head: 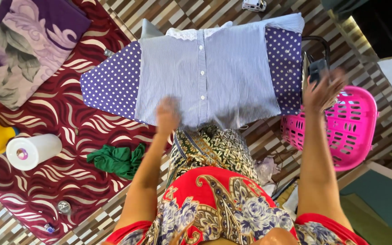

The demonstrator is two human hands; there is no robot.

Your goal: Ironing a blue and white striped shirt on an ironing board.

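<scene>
Now left hand (167,115) on striped shirt (214,72); right hand (323,90) beside its sleeve

The shirt (214,75) lies spread flat on what seems to be an ironing board, almost wholly hidden beneath it. On the wood-patterned floor (259,140) lie a red rug (64,109) and a pink basket (345,127). The rug carries a white roll (33,151) and a green cloth (116,159).
</scene>
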